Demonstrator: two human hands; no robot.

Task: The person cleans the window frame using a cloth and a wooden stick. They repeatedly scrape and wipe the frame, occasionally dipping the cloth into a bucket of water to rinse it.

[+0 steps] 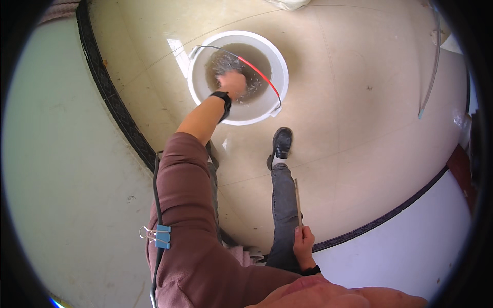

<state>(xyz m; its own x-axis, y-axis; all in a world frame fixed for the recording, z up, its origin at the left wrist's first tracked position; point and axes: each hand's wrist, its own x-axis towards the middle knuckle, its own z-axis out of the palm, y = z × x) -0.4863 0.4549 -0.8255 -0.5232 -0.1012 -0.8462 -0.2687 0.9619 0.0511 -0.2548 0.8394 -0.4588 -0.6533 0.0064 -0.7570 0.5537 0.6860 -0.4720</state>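
My left hand point(232, 82), blurred, is dipped into cloudy grey-brown water point(252, 57) in a white plastic bucket point(280, 73). The water splashes around it; its fingers and anything in them cannot be made out. A wire handle with a red grip point(260, 74) crosses over the bucket's mouth. A black band point(224, 104) is on my left wrist. Near my right thigh, my right hand point(304, 243) is closed around the lower end of a thin stick-like rod point(298, 200), which points away from me.
The bucket stands on beige tiled floor point(369, 127), beyond my black shoe point(283, 141). Black patterned border strips point(115, 104) run along the floor's left and lower right edges. A thin grey rod or tube point(433, 69) is at the far right. A white item point(289, 3) lies at the top edge.
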